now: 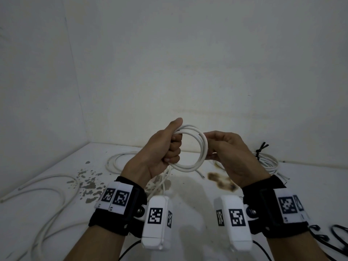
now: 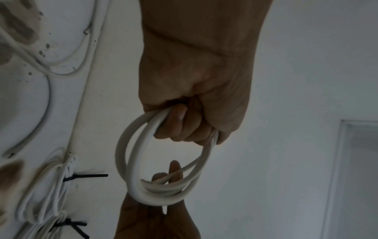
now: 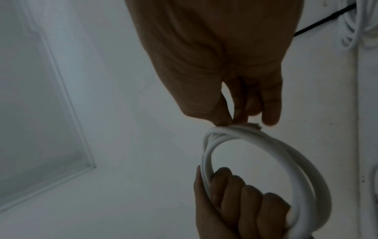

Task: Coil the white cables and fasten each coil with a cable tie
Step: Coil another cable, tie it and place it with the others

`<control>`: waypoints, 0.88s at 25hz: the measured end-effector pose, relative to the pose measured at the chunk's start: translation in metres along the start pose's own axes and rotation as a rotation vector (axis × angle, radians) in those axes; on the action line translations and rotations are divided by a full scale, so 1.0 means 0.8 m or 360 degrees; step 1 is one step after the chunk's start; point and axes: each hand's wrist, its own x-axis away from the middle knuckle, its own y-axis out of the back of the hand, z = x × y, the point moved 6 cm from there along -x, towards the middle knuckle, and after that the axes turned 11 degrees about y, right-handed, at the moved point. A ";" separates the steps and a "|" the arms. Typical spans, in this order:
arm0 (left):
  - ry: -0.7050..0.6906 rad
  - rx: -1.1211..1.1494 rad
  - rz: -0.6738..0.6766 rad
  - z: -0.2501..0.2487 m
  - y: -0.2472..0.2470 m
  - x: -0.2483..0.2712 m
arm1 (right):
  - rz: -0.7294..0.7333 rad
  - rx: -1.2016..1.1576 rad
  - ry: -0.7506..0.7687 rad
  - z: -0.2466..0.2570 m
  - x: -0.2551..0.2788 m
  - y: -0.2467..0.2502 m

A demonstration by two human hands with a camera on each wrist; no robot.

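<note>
- The left hand (image 1: 162, 147) has its grip clenched round the left side of a white cable coil (image 1: 190, 147), thumb laid over the top of the loops and the fingers curled through the ring.
- The right hand (image 1: 229, 153) pinches the coil's right side between thumb and fingertips (image 3: 270, 118); the right wrist view shows a cut cable end just beside those fingertips.
- The coil is lifted above the table (image 1: 188, 189), in front of the chest, roughly 3 loops thick; a short tail hangs from its lower edge.
- The table runs back to a white wall (image 1: 188, 53) and meets a second wall on the left, forming a corner; the middle strip of table below the hands is bare apart from brown stains (image 1: 222, 181) and grey flecks (image 1: 90, 183).
- On the left, loose white cables (image 1: 56, 194) trail across the table toward its near edge, and 1 slack coil (image 1: 120, 161) lies behind the left wrist; how many separate loose cables there are I cannot tell.
- At the back right lie tied coils (image 1: 267, 162); the left wrist view shows 2 black cable ties (image 2: 85, 176) on them, tails sticking out.
- More black ties (image 1: 339, 236) lie near the right edge, count unclear.
</note>
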 end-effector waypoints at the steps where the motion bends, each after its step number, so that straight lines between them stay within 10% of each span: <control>1: -0.0005 0.0004 -0.0011 0.001 -0.001 0.000 | -0.0005 -0.0081 -0.0017 0.000 0.002 0.000; 13: 0.0009 -0.0080 -0.0096 -0.003 0.009 -0.001 | 0.0407 -0.0082 0.0001 0.015 0.014 -0.020; 22: 0.0028 0.0134 0.0360 -0.007 0.013 0.002 | 0.0029 -0.0287 -0.0235 -0.004 0.010 0.004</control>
